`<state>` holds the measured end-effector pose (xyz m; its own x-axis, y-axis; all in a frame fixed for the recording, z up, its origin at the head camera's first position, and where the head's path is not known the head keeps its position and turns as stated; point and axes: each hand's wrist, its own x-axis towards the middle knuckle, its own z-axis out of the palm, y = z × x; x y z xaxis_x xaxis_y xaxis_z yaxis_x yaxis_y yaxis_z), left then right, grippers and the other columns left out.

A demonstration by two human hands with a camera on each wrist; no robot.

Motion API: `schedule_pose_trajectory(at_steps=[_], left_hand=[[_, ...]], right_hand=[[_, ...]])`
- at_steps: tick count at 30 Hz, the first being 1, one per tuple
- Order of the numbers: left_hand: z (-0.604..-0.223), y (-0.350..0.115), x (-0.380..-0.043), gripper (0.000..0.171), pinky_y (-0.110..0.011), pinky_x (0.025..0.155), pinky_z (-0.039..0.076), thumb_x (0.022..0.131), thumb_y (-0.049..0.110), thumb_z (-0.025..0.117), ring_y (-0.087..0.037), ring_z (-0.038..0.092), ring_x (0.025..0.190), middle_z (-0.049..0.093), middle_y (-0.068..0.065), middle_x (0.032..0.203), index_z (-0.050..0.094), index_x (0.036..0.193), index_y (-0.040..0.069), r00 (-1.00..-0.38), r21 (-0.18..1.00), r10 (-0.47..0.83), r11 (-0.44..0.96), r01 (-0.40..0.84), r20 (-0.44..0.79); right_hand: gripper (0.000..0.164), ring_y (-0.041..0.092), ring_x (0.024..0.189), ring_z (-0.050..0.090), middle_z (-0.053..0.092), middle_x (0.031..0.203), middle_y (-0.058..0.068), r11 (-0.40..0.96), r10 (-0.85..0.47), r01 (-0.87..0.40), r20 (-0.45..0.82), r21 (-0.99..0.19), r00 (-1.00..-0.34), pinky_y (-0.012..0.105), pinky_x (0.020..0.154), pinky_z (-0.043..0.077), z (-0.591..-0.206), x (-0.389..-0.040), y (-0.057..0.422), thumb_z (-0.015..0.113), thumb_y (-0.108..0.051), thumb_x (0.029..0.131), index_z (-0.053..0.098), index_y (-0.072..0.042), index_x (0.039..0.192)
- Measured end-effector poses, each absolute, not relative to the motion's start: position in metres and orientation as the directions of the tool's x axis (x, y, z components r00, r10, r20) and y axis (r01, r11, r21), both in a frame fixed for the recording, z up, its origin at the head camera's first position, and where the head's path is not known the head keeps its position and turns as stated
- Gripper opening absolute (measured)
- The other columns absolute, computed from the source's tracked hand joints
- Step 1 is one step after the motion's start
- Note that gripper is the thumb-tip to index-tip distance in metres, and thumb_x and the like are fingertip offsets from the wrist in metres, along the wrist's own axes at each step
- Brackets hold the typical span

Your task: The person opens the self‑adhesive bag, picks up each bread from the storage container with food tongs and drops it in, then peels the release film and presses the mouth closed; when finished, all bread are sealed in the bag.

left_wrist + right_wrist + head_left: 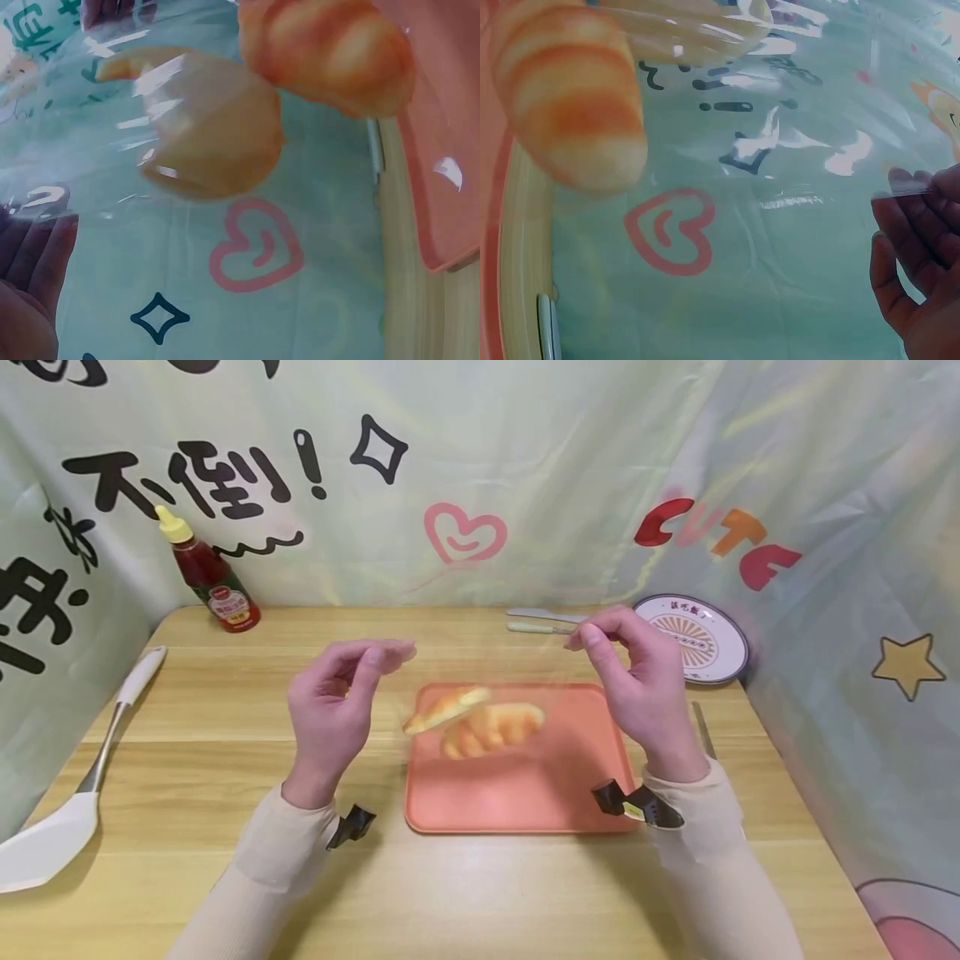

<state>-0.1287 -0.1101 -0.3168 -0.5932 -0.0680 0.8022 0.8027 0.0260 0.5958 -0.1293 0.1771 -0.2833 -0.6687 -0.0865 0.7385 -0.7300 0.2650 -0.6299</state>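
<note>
A clear plastic bag (90, 161) stretches between my two raised hands, showing mainly as glare in the wrist views. My left hand (333, 702) pinches its film between thumb and fingers. On the other side, my right hand (637, 677) pinches the bag's edge, seen also in the right wrist view. Above the pink tray (517, 802) hang a ridged bread roll (498, 729) and a crescent-shaped bread (447, 710), both blurred. The crescent bread shows through the film in the left wrist view; whether the ridged roll is inside the bag I cannot tell.
A sauce bottle (210, 581) stands at the back left, and a white spatula (56, 839) lies along the left edge. Behind the right hand are a knife (543, 614), a pale-handled utensil (531, 627) and an oval plate (720, 647). Printed cloth encloses the table.
</note>
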Motion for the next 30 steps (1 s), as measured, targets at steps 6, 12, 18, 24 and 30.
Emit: schedule_pose_trajectory(at_steps=[6, 12, 18, 24, 30], left_hand=[[-0.316, -0.111, -0.129, 0.012, -0.038, 0.073, 0.059, 0.097, -0.005, 0.056, -0.028, 0.072, 0.080, 0.071, -0.024, 0.090, 0.061, 0.097, -0.016, -0.612, 0.611, -0.087, -0.048, 0.791, 0.786], [-0.315, -0.109, -0.129, 0.016, -0.041, 0.073, 0.058, 0.095, -0.009, 0.057, -0.033, 0.072, 0.084, 0.070, -0.027, 0.094, 0.063, 0.108, -0.016, -0.629, 0.623, -0.041, -0.105, 0.775, 0.776], [-0.314, -0.106, -0.128, 0.017, -0.050, 0.080, 0.055, 0.097, -0.003, 0.054, -0.040, 0.070, 0.091, 0.068, -0.031, 0.097, 0.050, 0.093, -0.020, -0.659, 0.639, 0.025, -0.271, 0.719, 0.752], [-0.317, -0.103, -0.126, 0.015, -0.047, 0.081, 0.055, 0.100, -0.004, 0.047, -0.033, 0.072, 0.085, 0.070, -0.028, 0.089, 0.046, 0.097, -0.019, -0.683, 0.680, 0.086, -0.245, 0.691, 0.725], [-0.316, -0.102, -0.125, 0.014, -0.049, 0.081, 0.055, 0.098, -0.008, 0.047, -0.037, 0.071, 0.089, 0.068, -0.031, 0.093, 0.054, 0.101, -0.019, -0.681, 0.678, 0.100, -0.275, 0.682, 0.725]], right_hand=[[0.010, 0.020, 0.080, 0.062, 0.067, 0.083, 0.011, 0.225, -0.068, -0.735, 0.742, -0.640, -0.667, 0.027, 0.078, 0.048, -0.282, -0.127, 0.180, 0.058, 0.007, 0.094, 0.064, 0.009, 0.087], [0.011, 0.021, 0.076, 0.064, 0.067, 0.079, 0.014, 0.167, -0.056, -0.751, 0.754, -0.639, -0.654, 0.030, 0.078, 0.051, -0.282, -0.127, 0.183, 0.056, 0.007, 0.095, 0.063, 0.012, 0.087], [0.012, 0.023, 0.070, 0.066, 0.067, 0.079, 0.018, 0.113, -0.075, -0.739, 0.736, -0.664, -0.673, 0.030, 0.073, 0.057, -0.283, -0.125, 0.185, 0.056, 0.006, 0.096, 0.062, 0.013, 0.089], [0.012, 0.022, 0.069, 0.067, 0.067, 0.080, 0.017, 0.101, -0.076, -0.726, 0.723, -0.680, -0.687, 0.028, 0.068, 0.056, -0.284, -0.124, 0.187, 0.056, 0.006, 0.096, 0.061, 0.014, 0.088], [0.013, 0.022, 0.068, 0.067, 0.068, 0.079, 0.016, 0.061, -0.065, -0.708, 0.705, -0.704, -0.707, 0.027, 0.066, 0.056, -0.285, -0.123, 0.192, 0.057, 0.007, 0.095, 0.060, 0.016, 0.087]])
